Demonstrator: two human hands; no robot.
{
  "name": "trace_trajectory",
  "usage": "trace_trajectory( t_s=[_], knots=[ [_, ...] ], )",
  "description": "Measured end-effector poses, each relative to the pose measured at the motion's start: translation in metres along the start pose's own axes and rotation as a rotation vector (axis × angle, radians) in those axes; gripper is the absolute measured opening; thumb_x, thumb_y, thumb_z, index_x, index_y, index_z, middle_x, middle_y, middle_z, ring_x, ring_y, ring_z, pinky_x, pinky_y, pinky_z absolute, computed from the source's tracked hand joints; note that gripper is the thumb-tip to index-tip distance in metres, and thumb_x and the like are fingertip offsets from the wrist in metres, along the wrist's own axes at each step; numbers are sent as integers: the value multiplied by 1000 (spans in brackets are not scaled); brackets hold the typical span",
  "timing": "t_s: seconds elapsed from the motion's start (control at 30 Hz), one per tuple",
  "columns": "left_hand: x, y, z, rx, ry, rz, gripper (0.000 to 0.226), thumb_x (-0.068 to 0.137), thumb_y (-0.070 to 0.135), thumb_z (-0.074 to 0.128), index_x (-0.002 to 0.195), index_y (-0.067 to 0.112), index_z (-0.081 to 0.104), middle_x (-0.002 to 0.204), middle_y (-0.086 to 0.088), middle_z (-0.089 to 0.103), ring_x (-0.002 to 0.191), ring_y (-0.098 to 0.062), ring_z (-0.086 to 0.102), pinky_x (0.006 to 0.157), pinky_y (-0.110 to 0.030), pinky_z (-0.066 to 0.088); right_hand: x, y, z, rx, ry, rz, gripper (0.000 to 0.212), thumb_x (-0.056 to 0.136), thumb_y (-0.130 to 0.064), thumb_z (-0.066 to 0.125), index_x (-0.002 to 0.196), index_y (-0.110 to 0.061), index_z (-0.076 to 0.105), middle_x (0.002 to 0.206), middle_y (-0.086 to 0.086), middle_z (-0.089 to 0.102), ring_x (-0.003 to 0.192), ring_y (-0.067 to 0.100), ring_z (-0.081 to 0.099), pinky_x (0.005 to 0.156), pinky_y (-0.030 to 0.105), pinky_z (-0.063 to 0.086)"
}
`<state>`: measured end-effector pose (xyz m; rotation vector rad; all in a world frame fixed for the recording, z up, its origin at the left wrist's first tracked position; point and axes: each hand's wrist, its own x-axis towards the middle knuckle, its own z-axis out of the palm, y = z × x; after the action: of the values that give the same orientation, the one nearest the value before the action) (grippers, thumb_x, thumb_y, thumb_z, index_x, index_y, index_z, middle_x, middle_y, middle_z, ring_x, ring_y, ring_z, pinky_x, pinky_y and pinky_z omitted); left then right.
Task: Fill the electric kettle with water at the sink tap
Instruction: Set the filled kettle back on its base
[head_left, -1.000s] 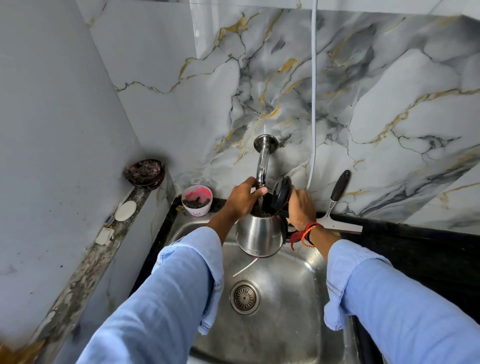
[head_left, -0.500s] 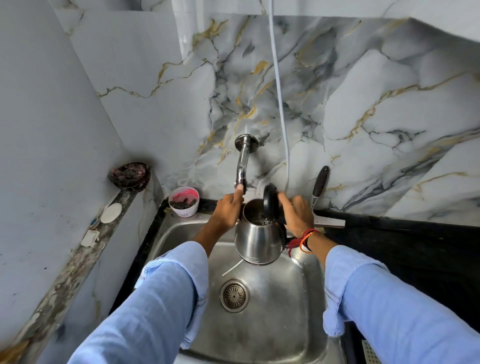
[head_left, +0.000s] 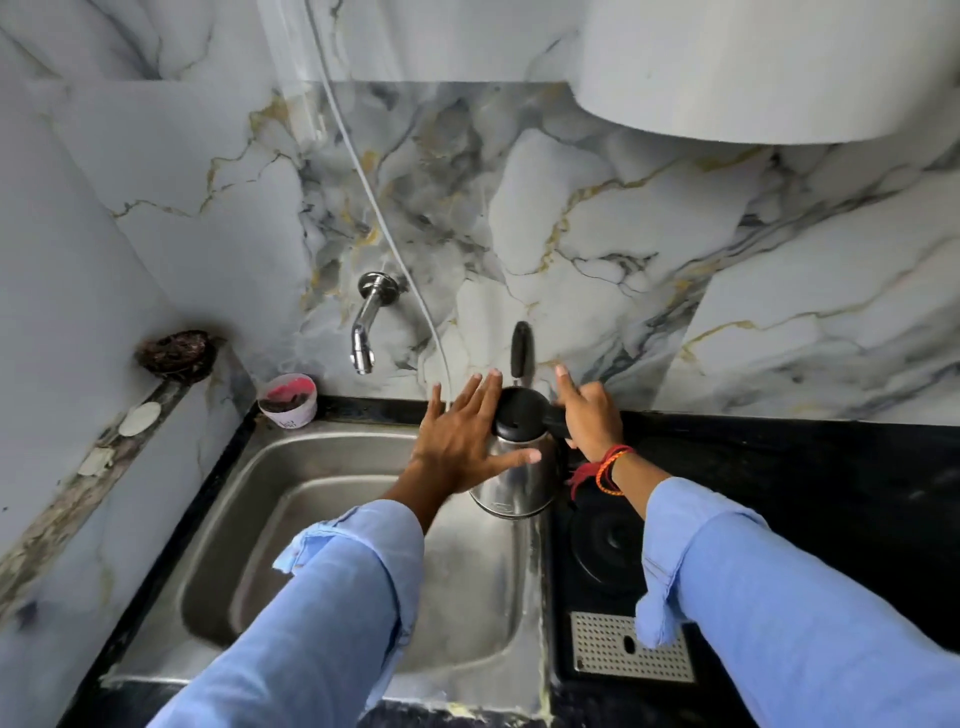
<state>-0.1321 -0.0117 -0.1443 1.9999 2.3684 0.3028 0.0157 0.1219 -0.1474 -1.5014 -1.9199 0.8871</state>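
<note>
Over the sink's (head_left: 322, 467) right edge, right hand (head_left: 589, 415) grips the lidded steel kettle (head_left: 519, 478); left hand (head_left: 462, 436) splayed.

I see the kettle (head_left: 514, 467) held above the right edge of the sink (head_left: 332, 519), its black lid down. My right hand (head_left: 589, 410) grips the black handle, forefinger stretched forward. My left hand (head_left: 462, 436) lies flat and spread against the kettle's steel side, thumb across its front. The tap (head_left: 366, 332) juts from the marble wall, well left of the kettle. A round black kettle base (head_left: 605, 540) sits on the dark bench (head_left: 831, 467) just below the kettle. A pink-rimmed cup (head_left: 288, 400) stands at the sink's back left corner.
</note>
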Motion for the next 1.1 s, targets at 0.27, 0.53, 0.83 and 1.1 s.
trace_trajectory(
  t_s=[0.27, 0.53, 0.83, 1.1],
  knots=[
    [-3, 94, 19, 30, -47, 52, 124, 74, 94, 31, 161, 12, -2, 170, -1, 15, 156, -17, 13, 125, -59, 8, -9, 64, -80, -58, -33, -35, 78, 86, -73, 36, 83, -3, 70, 91, 17, 74, 89, 39, 67, 75, 42, 54],
    [-10, 162, 58, 7, -114, -2, 125, 72, 93, 36, 161, 12, -1, 165, -6, 29, 153, -21, 26, 124, -55, 12, -25, 131, -116, -77, -49, 25, 77, 84, -75, 36, 74, -8, 74, 83, 14, 75, 78, 40, 69, 72, 52, 58],
    [-9, 178, 66, 41, -116, 8, 120, 77, 89, 36, 161, 10, 3, 164, -9, 32, 151, -26, 29, 124, -57, 16, -20, 155, -121, -61, -66, -20, 79, 85, -75, 33, 53, -8, 60, 62, 10, 68, 70, 36, 67, 69, 46, 56],
    [-10, 173, 77, 13, -122, -34, 123, 76, 90, 39, 160, 8, 3, 161, -12, 36, 147, -31, 36, 122, -56, 23, -20, 161, -112, -125, -83, -125, 69, 89, -70, 38, 44, -18, 41, 52, 4, 55, 63, 35, 64, 57, 36, 44]
  ],
)
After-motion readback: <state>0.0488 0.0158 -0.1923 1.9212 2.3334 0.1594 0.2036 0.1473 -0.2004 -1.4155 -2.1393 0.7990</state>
